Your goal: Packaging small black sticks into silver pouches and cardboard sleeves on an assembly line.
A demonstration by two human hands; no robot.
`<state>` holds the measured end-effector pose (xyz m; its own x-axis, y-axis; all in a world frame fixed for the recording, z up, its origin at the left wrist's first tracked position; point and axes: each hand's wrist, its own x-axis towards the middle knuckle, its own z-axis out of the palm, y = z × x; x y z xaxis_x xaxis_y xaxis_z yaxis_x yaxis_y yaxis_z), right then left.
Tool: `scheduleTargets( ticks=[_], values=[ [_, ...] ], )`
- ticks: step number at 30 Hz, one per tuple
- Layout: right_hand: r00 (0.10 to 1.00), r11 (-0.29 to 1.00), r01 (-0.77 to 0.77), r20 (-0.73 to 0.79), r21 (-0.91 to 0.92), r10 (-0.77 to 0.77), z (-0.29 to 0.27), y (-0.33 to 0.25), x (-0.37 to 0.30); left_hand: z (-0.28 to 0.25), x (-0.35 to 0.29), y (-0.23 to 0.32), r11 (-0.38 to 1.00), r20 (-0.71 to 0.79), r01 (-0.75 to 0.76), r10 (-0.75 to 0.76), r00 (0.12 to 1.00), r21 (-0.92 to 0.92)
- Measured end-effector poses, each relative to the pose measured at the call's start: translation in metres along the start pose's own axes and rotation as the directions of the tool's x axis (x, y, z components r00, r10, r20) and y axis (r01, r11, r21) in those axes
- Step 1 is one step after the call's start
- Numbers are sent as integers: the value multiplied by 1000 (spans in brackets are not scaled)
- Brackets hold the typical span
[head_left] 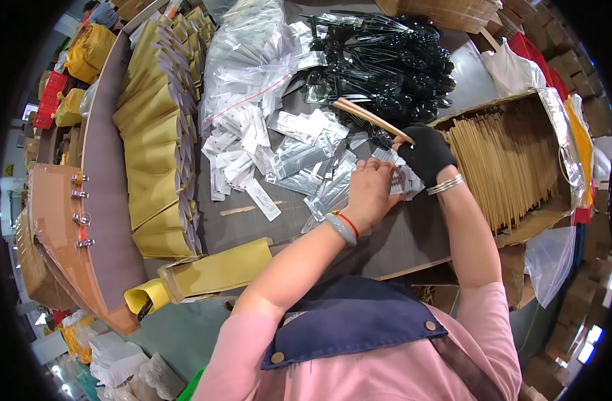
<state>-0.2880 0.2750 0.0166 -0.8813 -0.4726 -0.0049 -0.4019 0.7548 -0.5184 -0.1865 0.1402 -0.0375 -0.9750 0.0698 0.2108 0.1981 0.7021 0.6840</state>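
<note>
My right hand [427, 155], in a black glove that leaves the fingertips bare, is closed round a pair of wooden chopsticks [369, 119] pointing up and to the left. Close beside it, my bare left hand [371, 190] has its fingers bent down over a small printed packet [405, 182], with the thumb against its near side. Part of that packet is hidden between the two hands. Just left of my left hand lies a loose heap of flat silver packets [302, 157]. White paper sachets [242, 148] are spread farther left.
A clear bag [249, 73] of sachets lies at the back, beside a pile of black wrapped plastic spoons [393, 67]. A cardboard box of chopsticks [503, 167] stands right. Gold paper sleeves [152, 134] line the left; a folded yellow sleeve [219, 267] lies at the near edge.
</note>
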Motion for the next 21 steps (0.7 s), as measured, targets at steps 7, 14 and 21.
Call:
scheduleTargets(
  ticks=[7,14,21],
  values=[
    [930,959,-84,-323,272,173,-56,-34,-55,-102,-82,-10,995,167,73,-83,983,66],
    [900,515,-436,344,738,269,-15,-42,-93,-131,-161,-12,935,122,70,-119,985,348],
    [914,823,-300,393,482,103,64,-45,-110,-129,-194,-17,909,179,-31,-49,983,415]
  ],
)
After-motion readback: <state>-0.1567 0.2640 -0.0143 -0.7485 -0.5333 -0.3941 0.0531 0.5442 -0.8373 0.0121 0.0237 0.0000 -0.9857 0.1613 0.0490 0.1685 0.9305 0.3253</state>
